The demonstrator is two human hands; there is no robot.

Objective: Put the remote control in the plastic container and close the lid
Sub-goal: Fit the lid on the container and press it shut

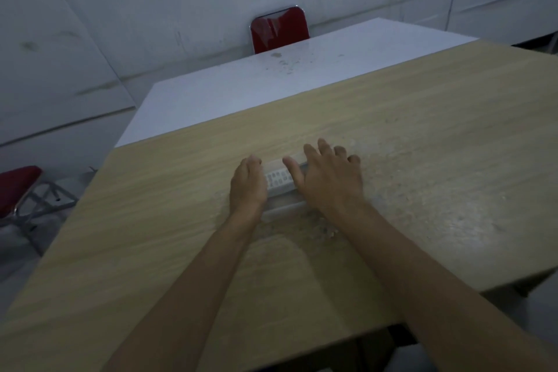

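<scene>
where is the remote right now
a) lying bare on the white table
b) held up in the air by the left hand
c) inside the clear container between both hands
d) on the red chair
c: the remote shows through the clear container on the wooden table, with the left hand and right hand at its sides.

Head camera looks forward and down, close over the wooden table.

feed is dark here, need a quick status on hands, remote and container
Left hand and right hand flank clear plastic container on wooden table. White remote control inside. Lid state unclear. Nothing in the way.
</scene>
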